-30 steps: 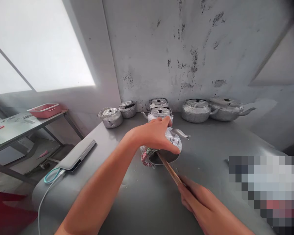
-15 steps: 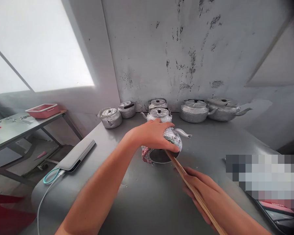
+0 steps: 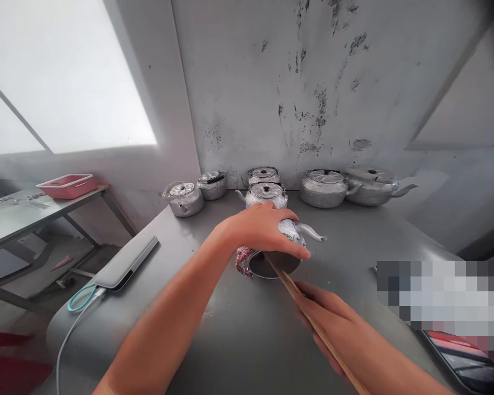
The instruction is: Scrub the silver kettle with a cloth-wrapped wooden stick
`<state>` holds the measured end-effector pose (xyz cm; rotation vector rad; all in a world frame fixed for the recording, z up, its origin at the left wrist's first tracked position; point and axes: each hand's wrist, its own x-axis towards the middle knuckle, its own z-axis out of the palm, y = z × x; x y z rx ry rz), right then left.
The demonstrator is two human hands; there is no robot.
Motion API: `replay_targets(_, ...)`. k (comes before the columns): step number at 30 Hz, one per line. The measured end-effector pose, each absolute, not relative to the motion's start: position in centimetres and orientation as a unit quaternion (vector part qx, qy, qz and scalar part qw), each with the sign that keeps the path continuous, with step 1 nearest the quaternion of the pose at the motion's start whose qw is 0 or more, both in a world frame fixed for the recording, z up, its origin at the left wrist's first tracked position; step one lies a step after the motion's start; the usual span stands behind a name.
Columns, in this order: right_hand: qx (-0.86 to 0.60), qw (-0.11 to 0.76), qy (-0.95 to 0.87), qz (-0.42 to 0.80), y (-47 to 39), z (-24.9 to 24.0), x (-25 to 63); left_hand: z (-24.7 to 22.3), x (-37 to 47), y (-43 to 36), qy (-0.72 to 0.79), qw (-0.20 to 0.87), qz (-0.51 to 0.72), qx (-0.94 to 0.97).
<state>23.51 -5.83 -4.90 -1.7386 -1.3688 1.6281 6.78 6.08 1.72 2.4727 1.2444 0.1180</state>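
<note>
A silver metal kettle (image 3: 290, 229) lies tipped on its side on the grey table, its curved spout pointing right. My left hand (image 3: 263, 226) is closed over its upper side, hiding much of the body. Its round dark face (image 3: 286, 265) is turned toward me; I cannot tell whether this is the open mouth or the base. Red and white wrapping (image 3: 243, 261) shows at its left. My right hand (image 3: 323, 312) grips a long wooden stick (image 3: 290, 285), whose far end reaches the dark face, in or against it.
Behind stand several more silver kettles (image 3: 325, 189) along the wall. A grey power bank (image 3: 127, 262) with a cable lies at the left edge of the table (image 3: 230, 340). On a side table is a pink basket (image 3: 68, 187). A partly blurred dark-edged object (image 3: 456, 356) lies at right.
The stick's far end has shifted left across the dark face, and my right hand has moved slightly left with it. My left hand still holds the kettle, its thumb slightly farther right.
</note>
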Motion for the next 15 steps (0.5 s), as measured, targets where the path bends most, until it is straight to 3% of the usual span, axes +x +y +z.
replay_targets(15,-0.610,0.230,-0.444,0.615,-6.5,-6.1,23.5,1.7,7.6,6.1,0.439,0.169,0.046,0.881)
